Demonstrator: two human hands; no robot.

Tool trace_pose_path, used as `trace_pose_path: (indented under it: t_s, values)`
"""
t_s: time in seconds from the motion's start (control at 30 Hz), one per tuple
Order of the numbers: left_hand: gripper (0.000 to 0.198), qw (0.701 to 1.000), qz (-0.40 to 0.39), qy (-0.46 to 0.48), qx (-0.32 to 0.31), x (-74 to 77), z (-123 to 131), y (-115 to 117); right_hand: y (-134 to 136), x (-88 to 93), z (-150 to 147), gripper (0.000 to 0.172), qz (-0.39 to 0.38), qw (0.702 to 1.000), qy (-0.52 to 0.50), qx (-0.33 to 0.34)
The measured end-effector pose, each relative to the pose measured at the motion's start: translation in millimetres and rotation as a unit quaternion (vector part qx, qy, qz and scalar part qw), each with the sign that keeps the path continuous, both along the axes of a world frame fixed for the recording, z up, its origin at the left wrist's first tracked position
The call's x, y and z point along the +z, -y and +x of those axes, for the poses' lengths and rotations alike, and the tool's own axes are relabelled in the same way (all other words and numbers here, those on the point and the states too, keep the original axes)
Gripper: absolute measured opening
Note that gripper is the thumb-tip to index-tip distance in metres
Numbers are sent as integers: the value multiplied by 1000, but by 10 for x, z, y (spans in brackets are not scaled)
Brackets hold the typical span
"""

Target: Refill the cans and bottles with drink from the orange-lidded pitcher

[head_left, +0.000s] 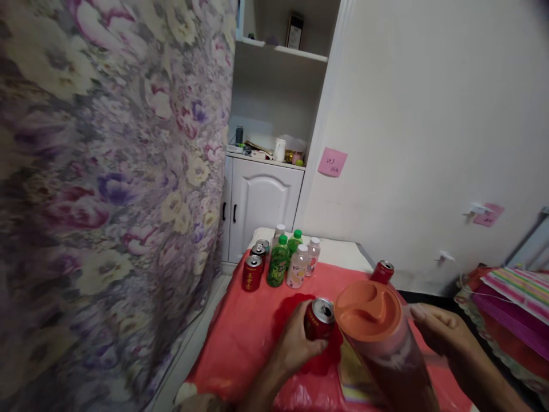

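Observation:
My left hand [295,337] is wrapped around a red drink can [317,327], whose silver top has an open mouth. Right beside the can stands a large clear pitcher [397,366] with an orange lid [369,312] and dark contents. On the pitcher's right side, my right hand [441,329] is closed with the thumb on top, apparently around its handle, which is mostly hidden. Beneath the can, a dark red, round-edged shape [295,303] lies on the red tablecloth [235,349]. A yellowish flat item [355,377] shows partly behind the pitcher.
Toward the table's far left are a red can [252,273], a dark can [258,250], green bottles [278,263] and white-capped clear bottles [297,268]. Another red can [383,271] stands far right. A floral curtain [128,171] hangs left; a white cabinet [266,200] stands behind.

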State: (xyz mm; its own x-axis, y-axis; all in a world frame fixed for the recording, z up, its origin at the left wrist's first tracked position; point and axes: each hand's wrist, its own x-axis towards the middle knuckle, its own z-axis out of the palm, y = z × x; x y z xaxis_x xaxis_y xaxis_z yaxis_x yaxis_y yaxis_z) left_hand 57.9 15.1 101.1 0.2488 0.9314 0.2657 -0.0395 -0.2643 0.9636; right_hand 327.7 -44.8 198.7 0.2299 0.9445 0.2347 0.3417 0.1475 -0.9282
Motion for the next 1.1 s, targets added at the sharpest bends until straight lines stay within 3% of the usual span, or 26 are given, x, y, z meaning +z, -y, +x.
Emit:
trace_pose_path:
  t_s: [0.3, 0.53, 0.7, 1.1]
  values:
    - [70, 1000, 6, 18, -6, -144, 15, -56, -57, -8, 13, 57, -21, 999, 21, 15]
    - [70, 1000, 2, 11, 2, -81, -2, -34, -25, -4, -12, 57, -12, 999, 32, 19]
    - [72, 1000, 5, 21, 4, -128, -4, -47, 16, 39, -84, 56, -3, 1000, 23, 1]
    - [69, 1000, -7, 18, 9, -60, -8, -38, 13, 106, -66, 60, -47, 998, 35, 14]
